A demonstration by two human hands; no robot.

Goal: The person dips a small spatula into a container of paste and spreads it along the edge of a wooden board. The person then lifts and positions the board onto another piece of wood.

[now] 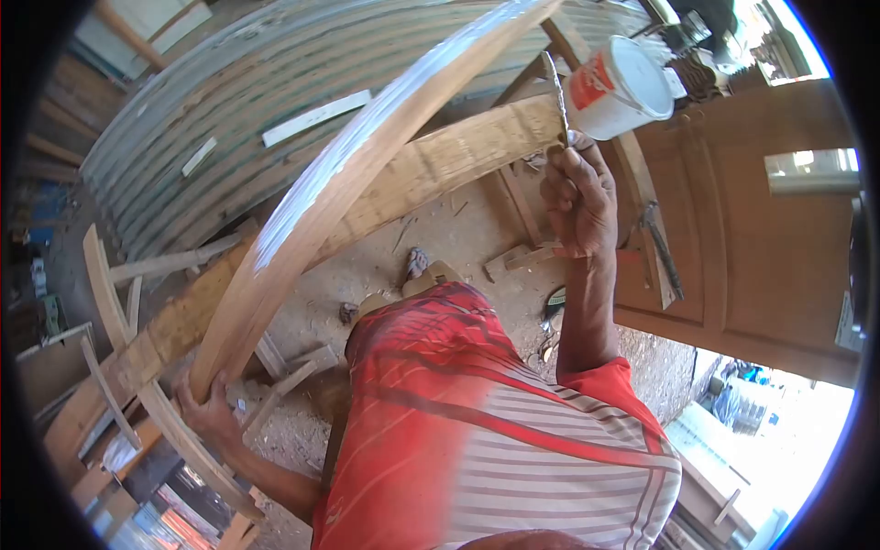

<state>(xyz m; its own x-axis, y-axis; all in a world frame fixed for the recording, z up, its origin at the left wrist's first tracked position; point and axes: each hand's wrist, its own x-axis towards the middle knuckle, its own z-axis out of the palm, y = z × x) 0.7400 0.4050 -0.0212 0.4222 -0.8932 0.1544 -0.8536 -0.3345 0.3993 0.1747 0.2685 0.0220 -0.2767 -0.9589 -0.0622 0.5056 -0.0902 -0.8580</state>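
Gripping the beam's (266, 293) end, the left hand (209, 412) seemingly steadied it across the plank (486, 137), coated face (325, 170) exposed, while the right hand (584, 197) pinched a stick (557, 92), likely for spreading.

- The left hand (211, 410) clasped the lower end of a curved wooden piece (316, 225), coated white along its upper stretch.
- The right hand (584, 197) pinched a thin, white-smeared strip (558, 96).
- The piece crossed a thick plank (449, 147).
- A red-labelled bucket (632, 92) stood near the right hand.
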